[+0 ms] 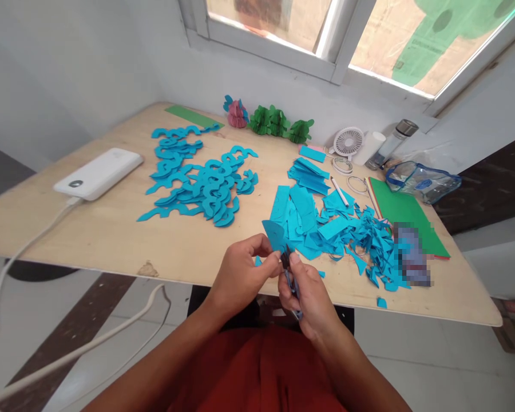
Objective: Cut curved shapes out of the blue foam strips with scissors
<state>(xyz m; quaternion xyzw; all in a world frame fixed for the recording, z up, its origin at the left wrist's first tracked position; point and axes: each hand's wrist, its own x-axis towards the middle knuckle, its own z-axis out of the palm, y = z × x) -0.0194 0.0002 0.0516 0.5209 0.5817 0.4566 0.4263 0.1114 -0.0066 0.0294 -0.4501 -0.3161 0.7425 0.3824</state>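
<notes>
Just over the table's front edge, my left hand [246, 272] pinches a small pointed piece of blue paper [274, 233] between thumb and fingers. My right hand [306, 294] is closed around scissors [292, 283] with grey-blue handles, partly hidden by the fingers. Their dark blades meet the lower edge of the paper. Beyond the hands lies a heap of blue paper scraps [373, 246], with several flat blue strips [302, 209] at its left. Wavy cut-out blue paper shapes [217, 183] are piled further left.
A white power bank [98, 173] with a cable lies on the table's left. Folded green paper figures [278, 121] and a pink one [237, 114] stand by the wall. At the right are a small fan [347, 142], a bottle [392, 144], a clear pouch [424, 182] and green sheets [407, 214].
</notes>
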